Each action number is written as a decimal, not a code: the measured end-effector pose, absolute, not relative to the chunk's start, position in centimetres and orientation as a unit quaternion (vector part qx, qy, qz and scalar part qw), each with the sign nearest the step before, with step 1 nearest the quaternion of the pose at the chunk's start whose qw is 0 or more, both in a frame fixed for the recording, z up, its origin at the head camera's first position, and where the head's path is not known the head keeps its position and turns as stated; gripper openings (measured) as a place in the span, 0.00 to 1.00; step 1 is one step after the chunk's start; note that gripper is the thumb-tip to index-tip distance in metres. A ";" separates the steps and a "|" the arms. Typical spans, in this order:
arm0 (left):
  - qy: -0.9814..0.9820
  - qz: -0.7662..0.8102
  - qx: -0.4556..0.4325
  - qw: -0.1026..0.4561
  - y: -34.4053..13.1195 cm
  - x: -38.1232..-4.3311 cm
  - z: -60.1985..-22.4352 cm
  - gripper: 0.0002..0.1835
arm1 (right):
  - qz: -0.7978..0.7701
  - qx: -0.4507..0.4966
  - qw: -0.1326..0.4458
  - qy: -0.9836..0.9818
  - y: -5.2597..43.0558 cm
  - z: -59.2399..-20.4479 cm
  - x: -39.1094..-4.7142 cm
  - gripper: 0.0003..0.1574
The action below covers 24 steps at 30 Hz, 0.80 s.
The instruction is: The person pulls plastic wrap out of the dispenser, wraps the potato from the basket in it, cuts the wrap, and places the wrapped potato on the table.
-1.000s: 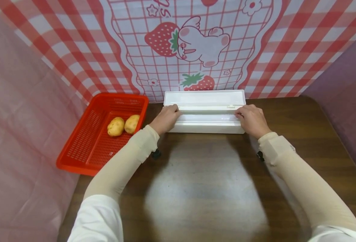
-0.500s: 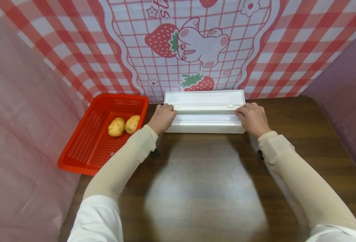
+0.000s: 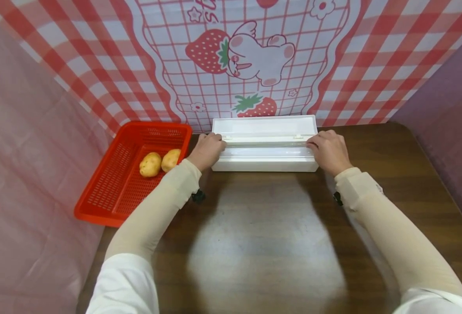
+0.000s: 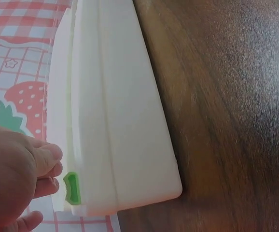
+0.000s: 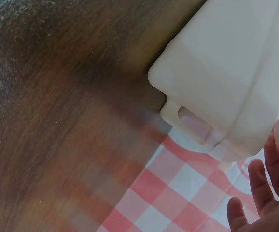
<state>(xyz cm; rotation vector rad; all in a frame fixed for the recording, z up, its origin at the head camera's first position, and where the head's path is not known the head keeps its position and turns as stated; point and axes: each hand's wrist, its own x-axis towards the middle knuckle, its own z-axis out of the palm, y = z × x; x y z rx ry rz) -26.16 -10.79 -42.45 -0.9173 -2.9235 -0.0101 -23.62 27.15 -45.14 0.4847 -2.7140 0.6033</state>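
A long white plastic cling film box (image 3: 265,165) stands against the back cloth, its lid (image 3: 264,125) raised. A thin, see-through band, apparently cling film (image 3: 266,145), runs between my hands above the box's opening. My left hand (image 3: 207,150) pinches at the band's left end, thumb and fingertips together. Close beside that hand (image 4: 21,176), a green slider (image 4: 72,188) sits on the box's edge. At the opposite end, my right hand (image 3: 329,150) pinches the band between thumb and forefinger. The other fingers (image 5: 260,181) of that hand spread loosely beside the box (image 5: 226,67).
To the left, a red plastic basket (image 3: 117,209) holds two potatoes (image 3: 150,164). The brown wooden table (image 3: 266,244) extends in front of the box. Behind hangs a red-and-white checked cloth (image 3: 356,74); pink cloth (image 3: 31,174) covers the left side.
My left hand has shifted a little to the left, towards the box's left end. The right hand has barely moved. Box, basket and potatoes stay in place.
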 end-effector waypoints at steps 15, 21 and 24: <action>-0.951 0.053 -0.292 0.086 -11.2 -26.2 -42.3 0.09 | 0.200 0.156 0.146 -0.956 27.1 -44.6 -23.6 0.07; -0.943 0.084 -0.306 0.103 -11.3 -26.2 -42.0 0.09 | 0.197 0.162 0.163 -0.953 27.1 -44.5 -23.7 0.06; -0.945 0.075 -0.303 0.095 -11.2 -26.2 -41.9 0.09 | 0.196 0.163 0.169 -0.952 27.1 -44.4 -23.8 0.05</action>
